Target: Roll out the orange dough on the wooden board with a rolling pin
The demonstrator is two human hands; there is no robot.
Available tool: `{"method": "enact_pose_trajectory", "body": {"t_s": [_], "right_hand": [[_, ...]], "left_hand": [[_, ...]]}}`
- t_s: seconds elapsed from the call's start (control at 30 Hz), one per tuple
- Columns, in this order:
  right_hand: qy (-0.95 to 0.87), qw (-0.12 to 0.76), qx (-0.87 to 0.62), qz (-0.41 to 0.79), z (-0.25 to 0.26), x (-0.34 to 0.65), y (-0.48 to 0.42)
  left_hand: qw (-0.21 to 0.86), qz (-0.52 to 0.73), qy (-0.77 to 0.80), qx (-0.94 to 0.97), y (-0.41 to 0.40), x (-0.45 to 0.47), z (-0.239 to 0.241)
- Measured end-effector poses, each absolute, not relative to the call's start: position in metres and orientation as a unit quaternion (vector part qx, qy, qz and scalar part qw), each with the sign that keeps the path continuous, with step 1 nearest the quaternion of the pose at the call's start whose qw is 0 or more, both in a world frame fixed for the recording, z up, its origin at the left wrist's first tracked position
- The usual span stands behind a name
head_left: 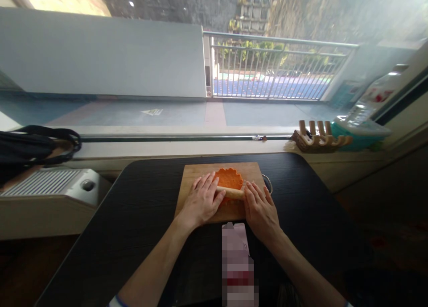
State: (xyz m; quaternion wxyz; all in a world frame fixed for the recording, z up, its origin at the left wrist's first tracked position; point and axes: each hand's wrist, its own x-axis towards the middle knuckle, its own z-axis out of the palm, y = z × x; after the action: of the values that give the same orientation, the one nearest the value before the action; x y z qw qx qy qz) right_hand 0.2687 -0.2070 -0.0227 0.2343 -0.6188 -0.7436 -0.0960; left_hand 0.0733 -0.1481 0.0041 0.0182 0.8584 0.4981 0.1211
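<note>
A wooden rolling pin (231,192) lies across the near part of a flat orange sheet of dough (230,178) with a scalloped edge. Under both is a wooden cutting board (194,169). My left hand (203,200) rests on the pin's left end, fingers stretched forward and thumb apart. On the right end lies my right hand (261,206), its fingers also extended rather than wrapped round. Both ends of the pin are hidden beneath my hands. Close to the board's near edge is a flat pink object (239,235), partly pixelated.
The board stands on a black table (147,200); a cord loop (268,182) sticks out at its right. On the windowsill are a wooden rack (317,139), a teal container (357,133) and a clear bottle (371,93). A radiator (56,182) and a black bag (30,146) are at left.
</note>
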Motion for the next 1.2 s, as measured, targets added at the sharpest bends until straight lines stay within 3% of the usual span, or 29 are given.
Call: {"method": "enact_pose_trajectory", "body": {"t_s": [0.67, 1.2], "right_hand": [[-0.803, 0.265, -0.525, -0.094, -0.022, 0.284, -0.228], [-0.890, 0.197, -0.411, 0.022, 0.027, 0.285, -0.156]], "left_hand": [[0.009, 0.140, 0.455, 0.879, -0.168, 0.056, 0.010], [0.060, 0.166, 0.518, 0.837, -0.160, 0.030, 0.029]]}}
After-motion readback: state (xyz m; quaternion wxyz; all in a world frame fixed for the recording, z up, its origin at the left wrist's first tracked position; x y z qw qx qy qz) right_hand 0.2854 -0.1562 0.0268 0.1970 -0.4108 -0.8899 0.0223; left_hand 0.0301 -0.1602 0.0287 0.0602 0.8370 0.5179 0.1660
